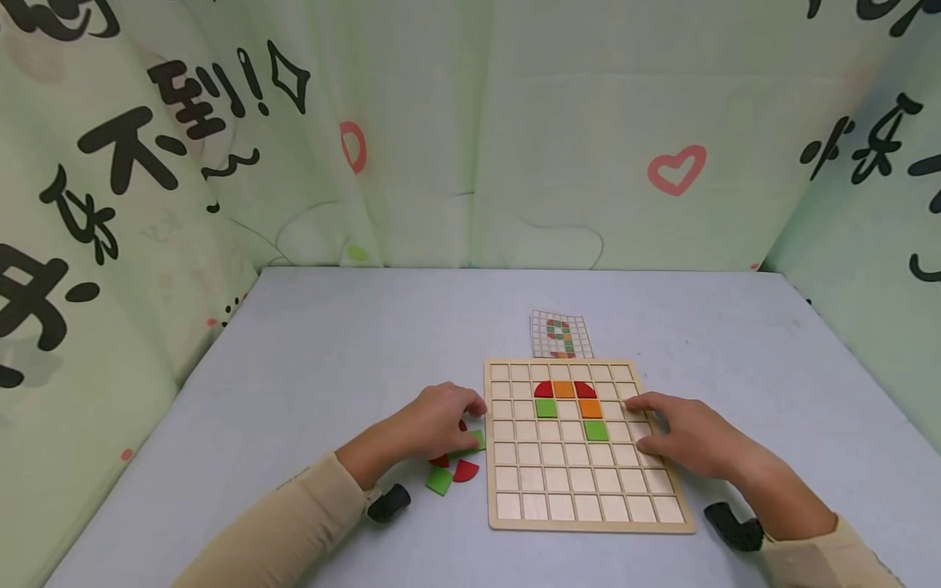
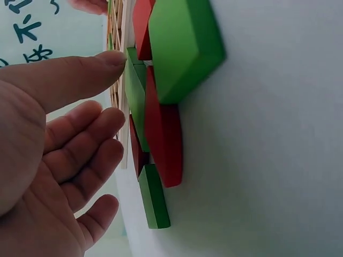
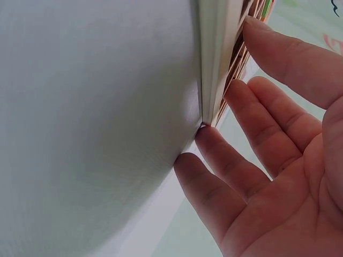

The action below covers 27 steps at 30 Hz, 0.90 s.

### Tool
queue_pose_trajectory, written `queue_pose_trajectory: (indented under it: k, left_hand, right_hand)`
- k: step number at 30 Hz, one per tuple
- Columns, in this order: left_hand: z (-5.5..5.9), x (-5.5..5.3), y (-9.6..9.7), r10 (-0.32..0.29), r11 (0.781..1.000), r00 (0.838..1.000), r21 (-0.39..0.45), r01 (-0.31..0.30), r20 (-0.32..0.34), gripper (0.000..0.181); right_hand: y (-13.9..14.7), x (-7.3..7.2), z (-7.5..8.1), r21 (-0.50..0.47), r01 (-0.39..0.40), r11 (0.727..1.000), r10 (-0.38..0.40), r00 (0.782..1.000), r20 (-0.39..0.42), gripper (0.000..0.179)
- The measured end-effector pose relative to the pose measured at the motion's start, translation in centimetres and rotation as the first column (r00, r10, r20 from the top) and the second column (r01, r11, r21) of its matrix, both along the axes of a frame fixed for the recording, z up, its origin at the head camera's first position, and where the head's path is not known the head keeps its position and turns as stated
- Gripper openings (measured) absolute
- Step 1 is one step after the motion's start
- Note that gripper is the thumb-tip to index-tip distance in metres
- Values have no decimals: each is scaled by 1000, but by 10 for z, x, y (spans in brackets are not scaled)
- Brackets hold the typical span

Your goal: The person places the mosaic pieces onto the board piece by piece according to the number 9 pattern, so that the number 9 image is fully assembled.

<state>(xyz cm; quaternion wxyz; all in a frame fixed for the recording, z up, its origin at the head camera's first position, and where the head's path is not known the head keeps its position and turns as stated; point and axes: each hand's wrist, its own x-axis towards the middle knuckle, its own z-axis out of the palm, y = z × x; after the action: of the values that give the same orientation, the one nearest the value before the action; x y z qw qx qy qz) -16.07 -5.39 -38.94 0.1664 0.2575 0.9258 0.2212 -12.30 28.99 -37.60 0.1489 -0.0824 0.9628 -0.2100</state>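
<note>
A wooden grid board (image 1: 551, 480) lies on the table with red, orange and green pieces set in its upper cells, among them an orange square (image 1: 563, 389) and a green square (image 1: 596, 430). My left hand (image 1: 441, 420) hovers at the board's left edge over a small heap of loose pieces, fingers loosely bent and nothing held. The heap includes a red quarter-round piece (image 1: 466, 471) and a green block (image 2: 179, 53); the hand partly hides it in the head view. Over the board's right edge rests my right hand (image 1: 698, 433), its thumb and fingers spread.
Behind the board lies a printed pattern card (image 1: 540, 336), showing a coloured figure on a grid. Pale green curtains (image 1: 559, 163) with black lettering and hearts surround the white table (image 1: 367, 327). Dark wrist devices (image 1: 735, 529) sit under both wrists.
</note>
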Motion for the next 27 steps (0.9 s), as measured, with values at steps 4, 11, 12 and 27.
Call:
queue_pose_trajectory:
  k: [4, 11, 12, 27]
  left_hand:
    - [-2, 0, 0, -14, 1000, 1000, -26, 14, -20, 32]
    - [-4, 0, 2, -21, 998, 998, -54, 18, -55, 24]
    - [-4, 0, 2, -21, 998, 998, -56, 17, -58, 23]
    - [-4, -1, -1, -27, 998, 998, -64, 23, -64, 26]
  right_hand:
    - [0, 0, 0, 2, 4, 1000, -4, 1000, 5, 58]
    - [-1, 0, 1, 0, 3, 1000, -3, 1000, 4, 59]
    - [-1, 0, 0, -1, 2, 1000, -2, 1000, 4, 59]
    - [0, 0, 0, 0, -5, 1000, 5, 1000, 6, 59]
